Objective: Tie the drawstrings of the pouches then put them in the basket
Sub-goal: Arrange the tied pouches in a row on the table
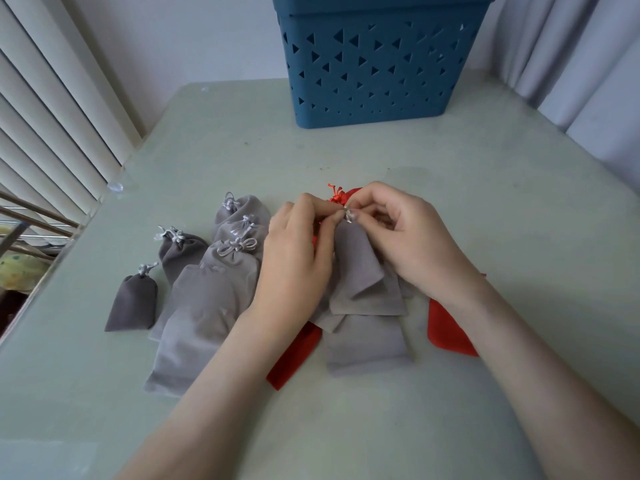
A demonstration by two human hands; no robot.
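A grey velvet pouch [356, 271] lies in the middle of the table, its gathered neck lifted between my hands. My left hand [298, 258] and my right hand [408, 237] both pinch its silver drawstring [347, 215] at the neck. Under and around it lie red pouches [446, 327], one with a red tied cord [335, 195] behind my fingers. To the left lies a heap of grey pouches [207, 299] with knotted silver strings. The blue basket [374, 67], pierced with triangles, stands at the back of the table.
The pale green table [485, 188] has bare surface on the right and in front. White blinds [45, 109] run along the left edge, and curtains [588, 64] hang at the back right. A small dark grey pouch [133, 299] lies farthest left.
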